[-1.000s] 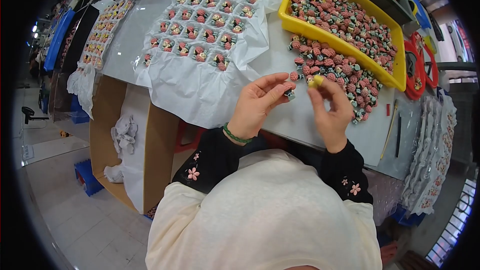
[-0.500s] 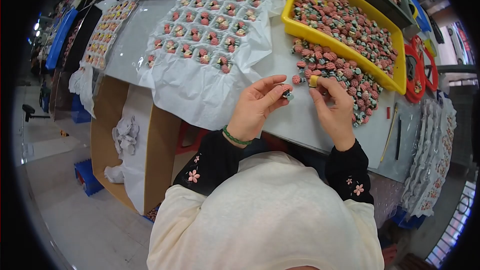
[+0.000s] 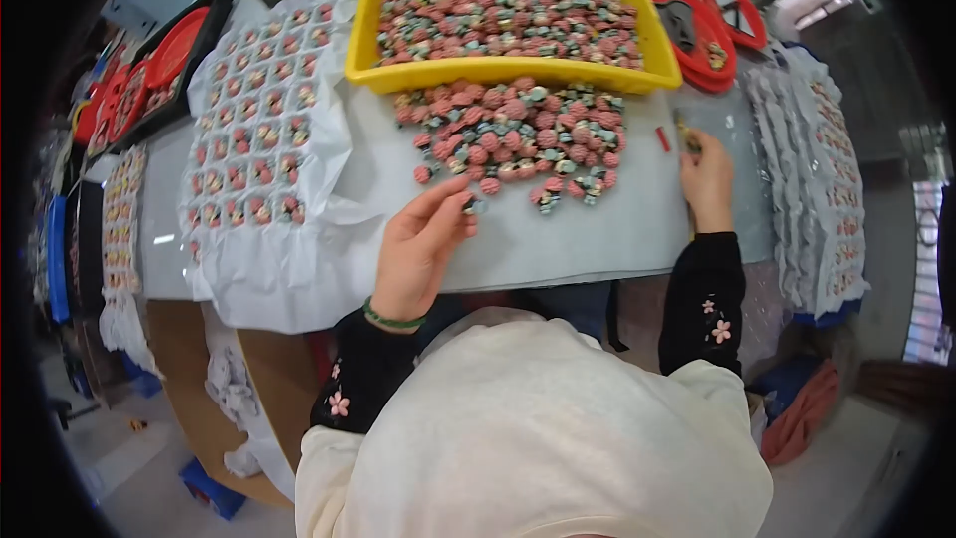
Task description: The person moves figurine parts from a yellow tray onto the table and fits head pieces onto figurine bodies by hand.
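Note:
My left hand (image 3: 413, 249), with a green braided band at its wrist, pinches a small figurine (image 3: 474, 206) between thumb and fingertips. Only the figurine's dark and pale teal part shows; the fingers cover the rest. Just beyond lies a loose pile of similar pink and teal figurines (image 3: 518, 130). Over at the right of the table, my right hand (image 3: 707, 179) has its fingers closed around a thin yellowish stick (image 3: 681, 121), most of which the hand hides. A short red piece (image 3: 663, 138) lies just left of those fingers.
A yellow bin (image 3: 518, 72) full of figurines stands behind the pile. White-papered trays (image 3: 261, 120) of figurines lie at left. Red dishes (image 3: 702, 50) sit back right, with stacked wrapped trays (image 3: 817, 179) at far right. A cardboard box (image 3: 274, 369) stands below the table's left edge.
The view has turned rightward. My right hand has moved away from my left, out to the right, and taken hold of the thin stick. My left hand still holds the figurine.

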`<state>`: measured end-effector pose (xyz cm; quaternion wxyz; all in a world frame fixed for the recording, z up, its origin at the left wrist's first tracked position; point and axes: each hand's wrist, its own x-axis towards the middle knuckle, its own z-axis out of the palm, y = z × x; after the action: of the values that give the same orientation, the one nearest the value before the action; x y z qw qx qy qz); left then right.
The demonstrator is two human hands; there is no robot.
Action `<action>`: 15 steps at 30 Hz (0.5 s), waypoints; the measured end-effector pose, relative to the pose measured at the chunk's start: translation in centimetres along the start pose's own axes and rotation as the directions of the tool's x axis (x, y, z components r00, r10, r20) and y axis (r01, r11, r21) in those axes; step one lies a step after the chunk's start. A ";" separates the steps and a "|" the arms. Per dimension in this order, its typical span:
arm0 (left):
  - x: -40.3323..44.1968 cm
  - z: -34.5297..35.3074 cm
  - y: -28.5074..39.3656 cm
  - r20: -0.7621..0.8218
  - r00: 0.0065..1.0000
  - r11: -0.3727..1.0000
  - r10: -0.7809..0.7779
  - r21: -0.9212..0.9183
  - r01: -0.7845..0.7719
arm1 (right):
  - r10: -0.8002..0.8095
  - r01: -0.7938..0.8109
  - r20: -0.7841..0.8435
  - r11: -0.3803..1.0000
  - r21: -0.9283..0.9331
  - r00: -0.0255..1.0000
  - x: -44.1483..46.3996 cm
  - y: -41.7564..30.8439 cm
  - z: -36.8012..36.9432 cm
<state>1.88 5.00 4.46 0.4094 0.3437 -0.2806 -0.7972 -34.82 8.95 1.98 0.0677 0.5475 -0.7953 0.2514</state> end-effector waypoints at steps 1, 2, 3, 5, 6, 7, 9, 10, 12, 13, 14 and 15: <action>0.0 0.3 -0.1 0.022 1.000 1.000 -0.008 0.018 0.008 | 0.029 -0.028 0.062 1.000 -0.001 0.998 0.3 0.6 0.8; 0.0 0.4 -0.2 -0.020 1.000 1.000 0.008 0.023 -0.008 | 0.049 -0.049 0.095 0.999 -0.003 0.994 0.7 -0.3 0.2; 0.1 0.5 -0.4 0.015 1.000 1.000 -0.002 0.020 0.002 | 0.068 -0.068 0.127 0.998 -0.007 0.990 0.9 -1.1 -1.0; 0.1 0.5 -0.4 0.019 1.000 1.000 0.005 0.020 -0.005 | 0.183 -0.185 0.111 0.983 0.005 0.977 1.2 -4.3 -3.6; 0.1 0.5 -0.4 0.032 0.999 1.000 -0.013 -0.003 0.013 | 0.115 -0.117 0.026 0.983 0.139 0.993 1.1 -3.9 -3.7; 0.0 0.5 -0.4 0.052 0.998 0.999 -0.033 -0.026 0.034 | 0.066 -0.045 -0.072 0.963 0.264 0.995 1.2 -3.4 -3.8; 0.2 0.2 -0.8 0.054 0.998 0.999 -0.045 -0.021 0.046 | 0.078 -0.043 -0.047 0.860 0.509 0.996 1.0 -5.9 -4.9; 0.3 0.1 -0.9 0.077 0.995 0.998 -0.066 -0.020 0.067 | 0.096 -0.047 -0.030 0.707 0.705 0.995 0.7 -7.5 -5.0; 0.3 0.3 -0.9 0.087 0.993 0.996 -0.081 -0.025 0.083 | 0.065 -0.015 -0.024 0.546 0.838 0.998 -0.5 -10.6 -3.8; 0.3 0.4 -1.0 0.095 0.992 0.996 -0.078 -0.042 0.082 | 0.035 0.011 -0.026 0.363 0.932 0.999 -1.1 -12.0 -3.3; 0.3 0.4 -1.1 0.102 0.992 0.995 -0.075 -0.059 0.082 | 0.036 0.011 -0.025 0.362 0.932 0.999 -1.8 -13.1 -3.0; 0.3 0.4 -1.2 0.100 0.992 0.995 -0.076 -0.057 0.082 | -0.092 -0.063 0.101 0.341 0.938 0.991 -2.5 -14.0 -2.9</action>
<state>0.92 5.42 3.77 0.3738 0.3022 -0.2621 -0.8368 -21.68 8.65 8.10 -0.3107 0.5098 -0.5044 0.6238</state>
